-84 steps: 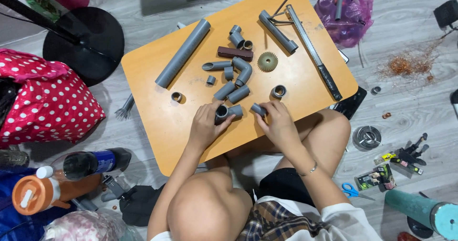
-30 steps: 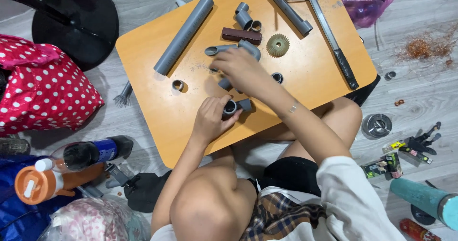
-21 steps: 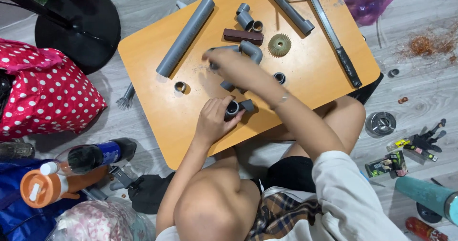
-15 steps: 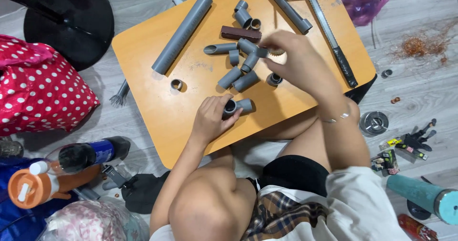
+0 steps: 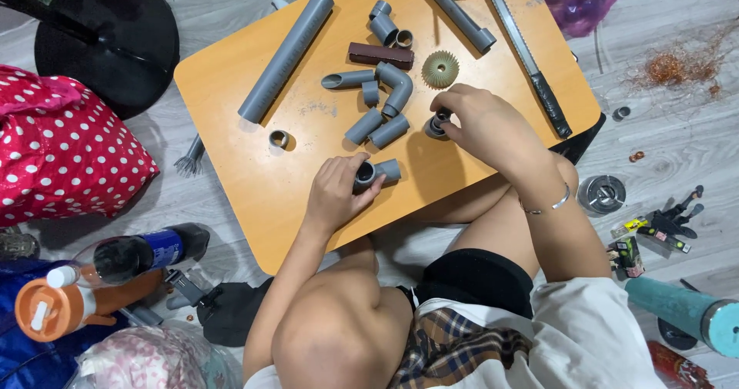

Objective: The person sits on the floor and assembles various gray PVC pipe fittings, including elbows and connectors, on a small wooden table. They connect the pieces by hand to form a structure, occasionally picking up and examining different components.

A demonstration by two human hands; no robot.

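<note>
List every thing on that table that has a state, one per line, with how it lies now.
left hand: gripping the short grey pipe piece.
short grey pipe piece: held on the table, open end showing.
right hand: fingers on the small grey fitting.
small grey fitting: on the table, partly covered.
long grey pipe: lying flat, untouched.
grey elbow: lying flat.
saw: lying flat.

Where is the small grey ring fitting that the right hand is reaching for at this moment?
In the head view, the ring fitting lies on the orange table under the right hand fingertips, right of two short pipe pieces.
</note>
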